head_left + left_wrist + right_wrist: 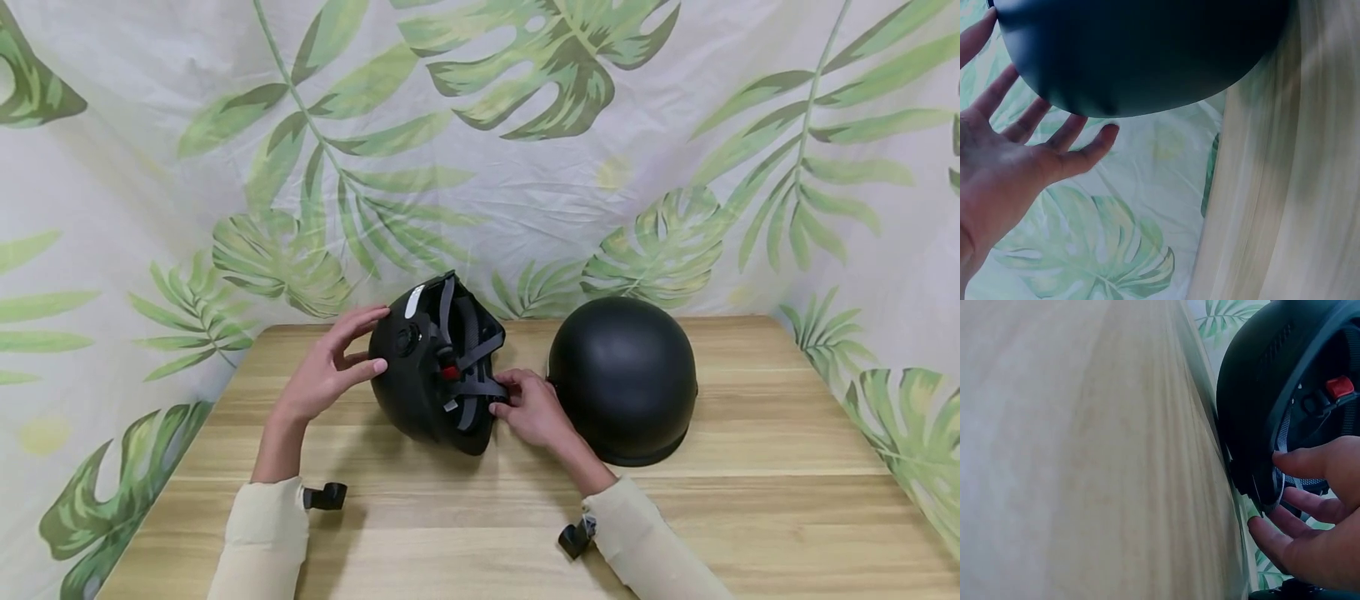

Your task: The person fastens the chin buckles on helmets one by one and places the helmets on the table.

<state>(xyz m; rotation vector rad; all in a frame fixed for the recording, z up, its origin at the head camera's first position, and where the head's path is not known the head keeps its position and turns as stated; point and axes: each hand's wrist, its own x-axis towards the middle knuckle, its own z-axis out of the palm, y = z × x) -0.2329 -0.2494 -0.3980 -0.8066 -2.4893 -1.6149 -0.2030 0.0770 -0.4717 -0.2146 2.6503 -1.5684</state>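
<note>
A black helmet (408, 392) is tipped on its side on the table, its opening facing right and showing grey straps (480, 388) and a red buckle part (450, 372). My left hand (321, 371) is spread against the crown side, with thumb and fingertips touching the shell. In the left wrist view the little finger stands apart from the shell (1147, 56). At the opening's right edge, my right hand (534, 408) pinches the helmet's rim (1266, 481) between thumb and fingers. Whether it also grips a strap there I cannot tell.
A second black helmet (622, 375), smooth and dome up, stands just right of my right hand. Behind the wooden table (450, 533) hangs a leaf-patterned cloth (525, 208). Small black cameras (326, 497) are worn at both wrists.
</note>
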